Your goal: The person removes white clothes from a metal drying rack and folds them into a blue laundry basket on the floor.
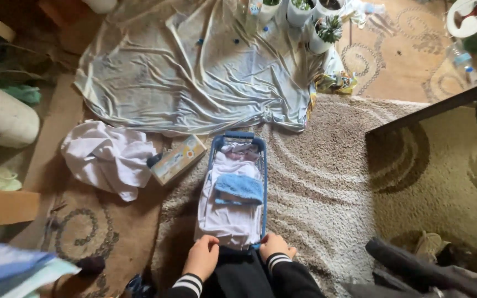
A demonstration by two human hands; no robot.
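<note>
both hands (201, 257) (275, 246) gripping laundry basket (215, 149) near rim, bottom centre | keep it level (blue towel (239, 187) sits loose)

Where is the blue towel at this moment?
In the head view, the blue towel lies on the white clothes inside the blue basket, near the middle, just ahead of both hands and right of the tissue box.

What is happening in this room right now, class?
A person looks down at a blue basket full of folded laundry standing on a shaggy beige rug. The left hand rests on a white cloth hanging over the near end; the right hand touches the near rim. A crumpled white garment lies to the left.
</note>
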